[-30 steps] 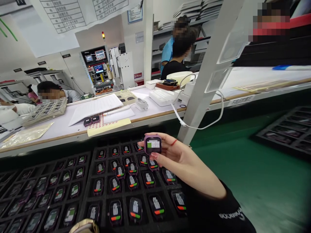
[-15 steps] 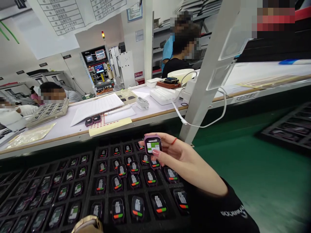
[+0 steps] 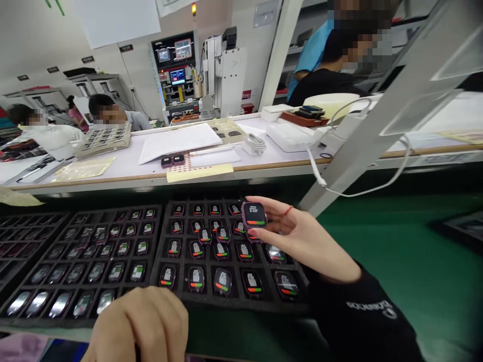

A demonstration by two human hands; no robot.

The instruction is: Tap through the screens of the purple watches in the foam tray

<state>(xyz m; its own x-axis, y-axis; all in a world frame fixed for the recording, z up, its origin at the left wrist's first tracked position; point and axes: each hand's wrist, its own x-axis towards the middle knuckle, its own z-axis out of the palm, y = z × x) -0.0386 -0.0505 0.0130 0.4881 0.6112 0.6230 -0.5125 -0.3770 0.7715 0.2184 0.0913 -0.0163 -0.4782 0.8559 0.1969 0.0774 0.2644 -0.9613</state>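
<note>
My right hand [image 3: 302,236] grips a square purple-cased smartwatch body [image 3: 255,213] between thumb and fingers, above the far right part of a black compartment tray [image 3: 241,301]. Its lit screen shows small white text over a red and green bar. Similar watch bodies fill the tray, most with the same lit bar; a couple lie across the dividers. My left hand [image 3: 147,322] is at the bottom, in front of the trays, back of the hand up and fingers curled in. Whatever those fingers hold, if anything, is hidden.
Another tray [image 3: 156,236] of watch bodies, some showing green and white screens, adjoins on the left. Behind runs a shelf [image 3: 151,177] with papers, two small watch bodies [image 3: 172,160], a coiled cable [image 3: 255,143] and white boxes. A slanted metal post [image 3: 350,146] stands right. Several people sit beyond.
The held watch's screen has gone from green and white blocks to text with a red-green bar. My left hand has come up into view, and the camera view has shifted.
</note>
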